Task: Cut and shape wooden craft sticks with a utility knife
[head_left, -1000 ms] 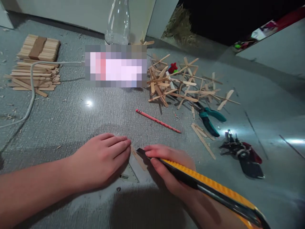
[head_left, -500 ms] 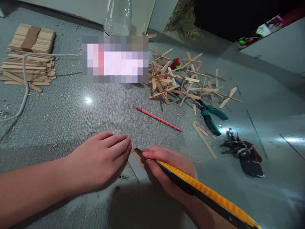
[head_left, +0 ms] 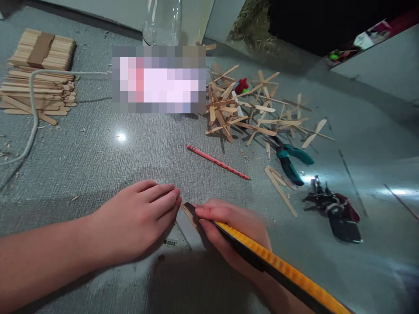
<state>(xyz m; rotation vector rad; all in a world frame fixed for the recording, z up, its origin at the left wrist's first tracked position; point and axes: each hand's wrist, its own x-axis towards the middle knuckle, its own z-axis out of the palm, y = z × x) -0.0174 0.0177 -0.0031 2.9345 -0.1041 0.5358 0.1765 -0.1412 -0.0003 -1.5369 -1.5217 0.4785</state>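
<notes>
My left hand (head_left: 144, 216) presses down on a clear plastic ruler (head_left: 178, 237), its fingers bent and held together; most of the ruler is hidden under it. A thin wooden craft stick (head_left: 189, 214) lies along the ruler, its far end near my left fingertips. My right hand (head_left: 234, 229) grips a yellow and black utility knife (head_left: 262, 255). The dark blade rests over the stick, close to my left fingertips. Whether the blade has cut into the wood cannot be made out.
A red pencil (head_left: 218, 162) lies ahead. Farther back are crossed-stick pieces (head_left: 225, 107), pliers (head_left: 288, 159), loose sticks (head_left: 281, 189) and keys (head_left: 330, 207). Stick bundles (head_left: 49, 50), a white cable (head_left: 32, 104) and a clear bottle (head_left: 162, 22) stand or lie behind.
The knife's handle end has swung slightly left and down with my right hand. My left hand stays in place on the ruler.
</notes>
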